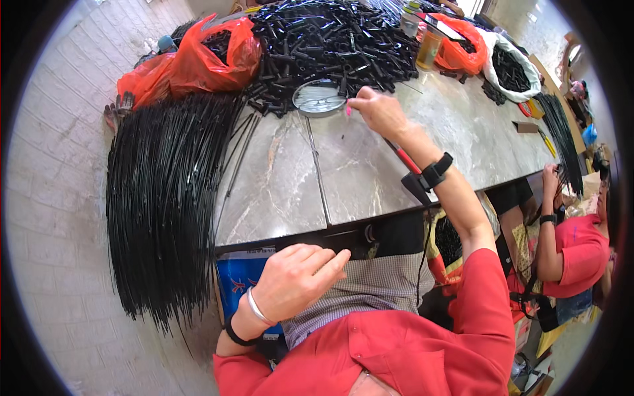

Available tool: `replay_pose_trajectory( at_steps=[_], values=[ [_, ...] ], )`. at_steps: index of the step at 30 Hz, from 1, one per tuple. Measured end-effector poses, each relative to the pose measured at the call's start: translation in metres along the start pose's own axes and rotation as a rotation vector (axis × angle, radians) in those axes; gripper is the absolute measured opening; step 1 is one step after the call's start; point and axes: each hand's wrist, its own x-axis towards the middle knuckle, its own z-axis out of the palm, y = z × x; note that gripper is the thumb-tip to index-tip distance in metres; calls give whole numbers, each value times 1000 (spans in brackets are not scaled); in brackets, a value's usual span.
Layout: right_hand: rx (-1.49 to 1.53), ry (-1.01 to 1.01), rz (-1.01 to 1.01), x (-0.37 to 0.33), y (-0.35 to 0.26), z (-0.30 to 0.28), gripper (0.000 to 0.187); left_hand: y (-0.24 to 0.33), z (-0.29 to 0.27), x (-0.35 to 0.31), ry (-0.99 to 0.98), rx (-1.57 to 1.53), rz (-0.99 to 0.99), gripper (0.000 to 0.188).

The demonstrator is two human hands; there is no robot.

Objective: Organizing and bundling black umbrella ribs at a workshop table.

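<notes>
We take the round shallow dish with a pale rim and thin pale pieces inside (318, 114) as our landmark; it rests on the grey marbled tabletop (271, 191). Just to its right we see the bare right hand (382, 113), its fingers curled in, with a small bright pink piece (349, 111) at the fingertips, close beside the dish's rim; we cannot tell whether they pinch it. Behind this hand, along the forearm and farther from the dish, shows a slim red-and-black tool (406, 160), and we cannot tell what supports it. The bare left hand (294, 280) hangs nearer the body than the dish, off the table, its fingers bent; we cannot tell whether it grips anything. Beyond the dish spreads a large heap of short black tubular pieces (317, 49). To the dish's left lie a thick bundle of long thin black rods (168, 198), overhanging the table edge, and an orange-red plastic bag (188, 69). Well to the dish's right stand a clear amber-coloured container (429, 51) and a white bag of black pieces (492, 63).
</notes>
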Motion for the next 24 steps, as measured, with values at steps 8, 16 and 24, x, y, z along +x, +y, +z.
replay_pose_trajectory(
  at_steps=[8, 16, 24],
  values=[
    [-7, 44, -76, 15, -1, 38, 13, -27, 6, -17, -16, -29, -129, 32],
    [301, 437, -4, 27, -6, 33, 14, -37, 10, -9, 76, -32, -150, 27],
    [448, 420, -50, -1, -68, -38, 10, -40, 5, -8, 395, -69, -343, 34]
  ],
)
